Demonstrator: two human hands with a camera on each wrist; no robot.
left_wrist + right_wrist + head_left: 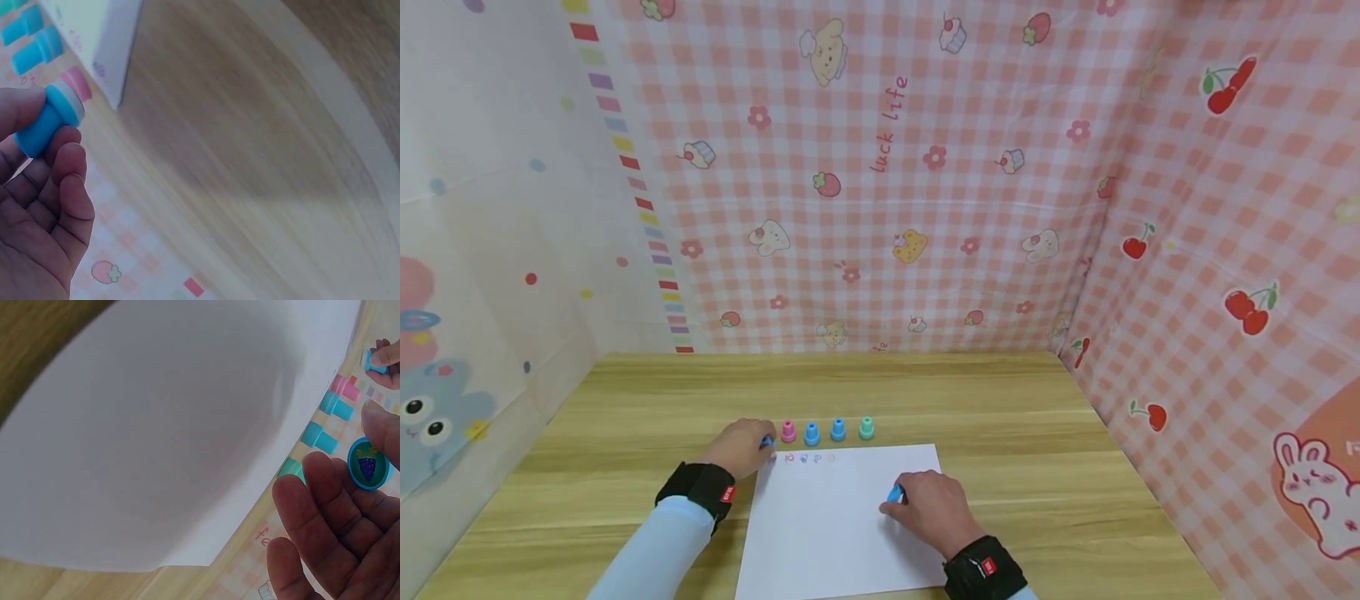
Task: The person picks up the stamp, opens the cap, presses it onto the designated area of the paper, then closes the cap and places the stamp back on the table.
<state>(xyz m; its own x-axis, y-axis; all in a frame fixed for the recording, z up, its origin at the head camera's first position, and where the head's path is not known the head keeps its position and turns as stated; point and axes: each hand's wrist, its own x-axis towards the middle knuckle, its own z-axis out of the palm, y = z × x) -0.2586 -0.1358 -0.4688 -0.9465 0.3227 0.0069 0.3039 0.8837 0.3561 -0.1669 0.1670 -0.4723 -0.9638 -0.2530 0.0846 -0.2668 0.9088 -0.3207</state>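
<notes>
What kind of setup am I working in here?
Probably a small craft or play booth: a wooden table walled in by pink checked cartoon-print cloth, with a white paper sheet and a row of small coloured plastic stamps.

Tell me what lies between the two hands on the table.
In the head view, only bare white paper with faint stamp marks near its top edge lies between the left hand and right hand.

Head view high over paper (842,517); wrist views close beside it.
</notes>
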